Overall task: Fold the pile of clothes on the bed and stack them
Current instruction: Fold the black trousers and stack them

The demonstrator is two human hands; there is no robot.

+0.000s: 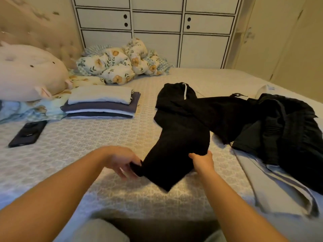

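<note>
Where the bed [73,137] meets the tufted headboard at far left, a round pink plush pillow [29,72] lies on floral bedding, and a dark phone [28,133] rests flat on the patterned cover just in front of it. To their right sits the stack of folded clothes [100,103], cream on top of grey and dark layers, with a bunched floral quilt [118,64] behind it against the white panelled cabinet [157,32]. Nearer the camera, the left hand [120,160] pinches the near corner of the black trousers [178,135], fingers curled on the hem, while the right hand [202,162] grips the opposite edge of the same leg. The trousers run away from the hands toward the waistband and its white drawstring. Farther right, touching the trousers, lies the pile of black clothes [286,130], partly on top of a grey garment [272,187] that hangs over the bed's edge. A beige wall closes the right side.
</note>
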